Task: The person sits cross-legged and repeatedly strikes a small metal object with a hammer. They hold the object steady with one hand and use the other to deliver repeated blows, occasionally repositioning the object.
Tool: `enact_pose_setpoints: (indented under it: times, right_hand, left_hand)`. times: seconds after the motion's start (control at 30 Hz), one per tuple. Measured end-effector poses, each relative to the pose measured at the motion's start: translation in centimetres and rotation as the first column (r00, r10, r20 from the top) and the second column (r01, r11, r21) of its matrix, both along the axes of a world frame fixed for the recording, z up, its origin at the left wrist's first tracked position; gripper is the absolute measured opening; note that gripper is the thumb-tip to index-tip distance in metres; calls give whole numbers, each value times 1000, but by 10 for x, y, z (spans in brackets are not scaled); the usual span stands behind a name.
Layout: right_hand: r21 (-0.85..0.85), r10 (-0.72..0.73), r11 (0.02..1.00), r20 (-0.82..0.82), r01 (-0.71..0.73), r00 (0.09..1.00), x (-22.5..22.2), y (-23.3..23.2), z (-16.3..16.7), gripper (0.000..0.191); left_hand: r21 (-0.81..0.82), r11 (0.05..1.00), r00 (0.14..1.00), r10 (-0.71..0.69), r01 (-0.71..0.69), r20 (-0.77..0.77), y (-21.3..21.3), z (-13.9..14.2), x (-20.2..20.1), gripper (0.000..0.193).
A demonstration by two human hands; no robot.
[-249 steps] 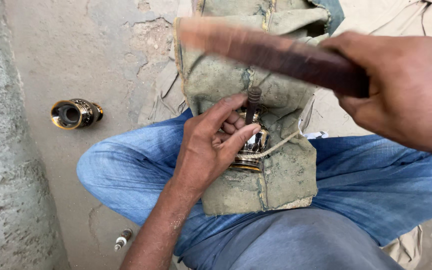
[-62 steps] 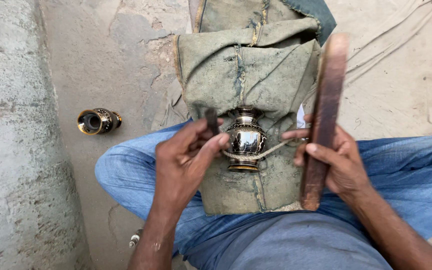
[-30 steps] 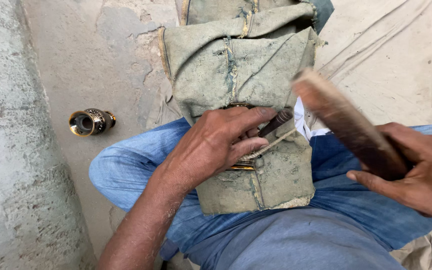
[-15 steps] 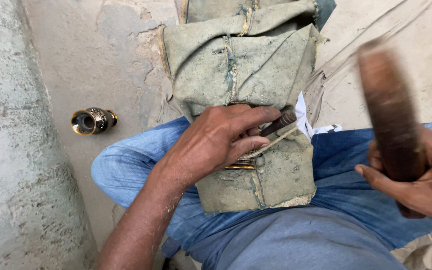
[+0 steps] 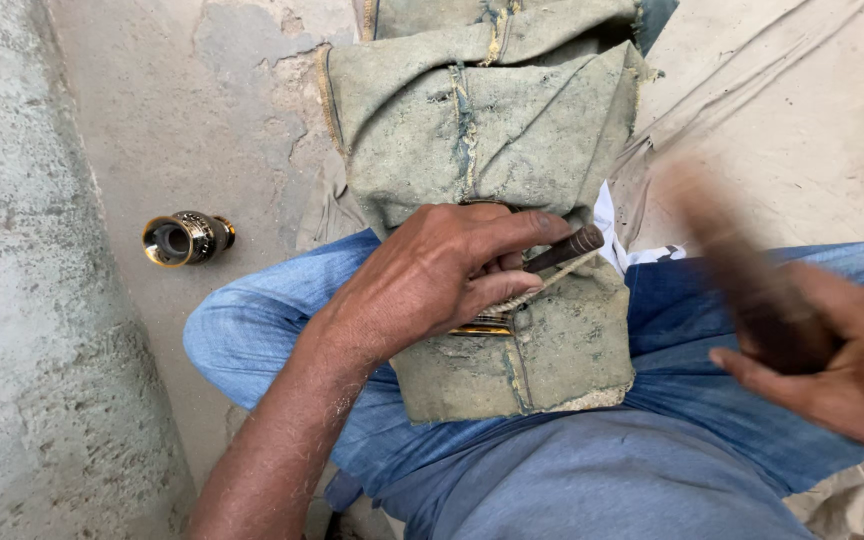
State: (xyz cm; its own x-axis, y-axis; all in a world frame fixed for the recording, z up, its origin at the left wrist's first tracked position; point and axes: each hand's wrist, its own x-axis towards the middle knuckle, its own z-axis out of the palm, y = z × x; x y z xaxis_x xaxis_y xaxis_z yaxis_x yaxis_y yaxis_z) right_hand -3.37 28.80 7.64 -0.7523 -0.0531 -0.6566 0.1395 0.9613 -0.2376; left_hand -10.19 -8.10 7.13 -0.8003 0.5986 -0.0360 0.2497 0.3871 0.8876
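Two hands: left hand (image 5: 432,285) clamps dark metal punch (image 5: 564,248); right hand (image 5: 842,370) grips blurred wooden bat (image 5: 742,275).

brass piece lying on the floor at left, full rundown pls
The brass piece is a small, shiny, gold-coloured metal fitting with dark bands round its body. It looks hollow: a round open mouth faces the camera side, dark inside. It lies on its side on the bare concrete floor, near a rough concrete wall. Nothing touches it; both hands are away from it, over the lap.
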Motion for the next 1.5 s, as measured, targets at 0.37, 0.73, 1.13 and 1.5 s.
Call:
enact_pose_setpoints:
  times: [0.37,0.73,1.13,1.5]
  right_hand:
    - [-37,-268,963,-36,267,963,16,-8,-2,25]
    - [-529,-627,358,475,770,618,37,23,-98,57]
    - [-942,-420,161,205,294,884,-22,26,-43,40]
    - [-429,-35,895,-340,-121,940,-102,6,-25,33]
  left_hand:
    - [22,998,991,68,-66,-118,-9,32,4,37]
    - [59,827,805,525,-559,276,-14,-9,20,38]
    - [70,843,805,479,-533,350,7,-14,15,46]
    - [-33,841,841,541,-540,18,23,-3,20,49]
